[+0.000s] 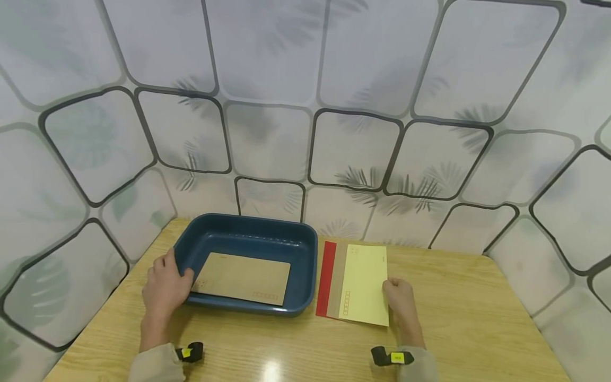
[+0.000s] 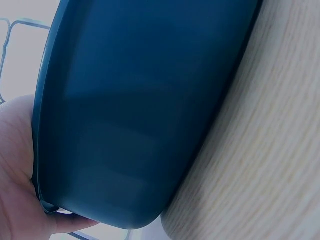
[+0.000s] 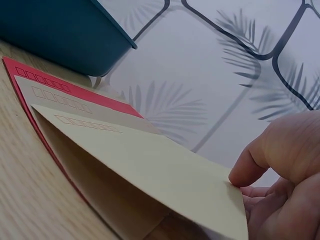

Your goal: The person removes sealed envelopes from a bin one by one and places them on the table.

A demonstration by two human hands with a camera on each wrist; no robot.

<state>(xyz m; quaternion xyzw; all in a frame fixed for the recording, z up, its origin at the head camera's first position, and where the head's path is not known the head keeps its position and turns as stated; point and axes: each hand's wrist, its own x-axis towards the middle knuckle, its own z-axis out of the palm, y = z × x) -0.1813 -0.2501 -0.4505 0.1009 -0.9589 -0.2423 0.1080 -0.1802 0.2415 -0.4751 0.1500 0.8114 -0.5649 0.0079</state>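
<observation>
A blue rectangular tray [image 1: 310, 265] stands on the table, and a brown envelope [image 1: 243, 276] lies flat inside it. My left hand [image 1: 167, 284] grips the tray's left rim, thumb inside and fingers outside. Right of the tray lie overlapping envelopes: a red one [image 1: 326, 278] at the left, a brown one [image 1: 337, 278] over it, and a pale yellow one [image 1: 365, 284] on top. My right hand [image 1: 401, 300] pinches the yellow envelope's right edge between thumb and fingers. In the right wrist view that edge of the yellow envelope [image 3: 160, 160] is raised off the ones beneath.
The light wood table [image 1: 468, 313] reaches back to a patterned wall covering [image 1: 267, 138] with dark rounded outlines and leaf prints. This covering also encloses the left and right sides. Each wrist wears a black strap with a small yellow label.
</observation>
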